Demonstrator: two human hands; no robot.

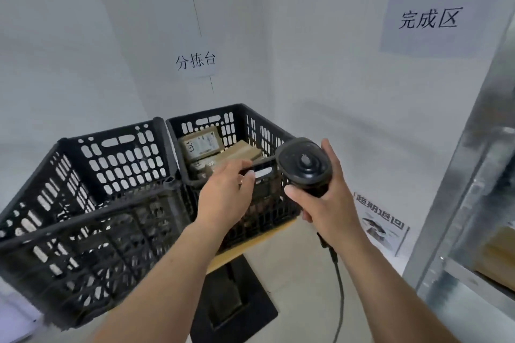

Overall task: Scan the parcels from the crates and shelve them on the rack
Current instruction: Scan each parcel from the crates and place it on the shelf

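Two black slotted crates stand side by side on a small table. The left crate (92, 203) shows no parcels from here. The right crate (248, 122) holds several cardboard parcels (200, 145), one with a white label facing up. My left hand (225, 192) reaches over the right crate's near rim with fingers relaxed and holds nothing. My right hand (326, 198) grips the handle of a black barcode scanner (303, 164), whose cable hangs down toward the floor.
A metal rack (473, 175) stands at the right with a cardboard box (498, 256) on a lower shelf. White walls close in behind, with paper signs. The table's black base (237, 298) sits on the floor. A printed sheet (381, 223) leans against the wall.
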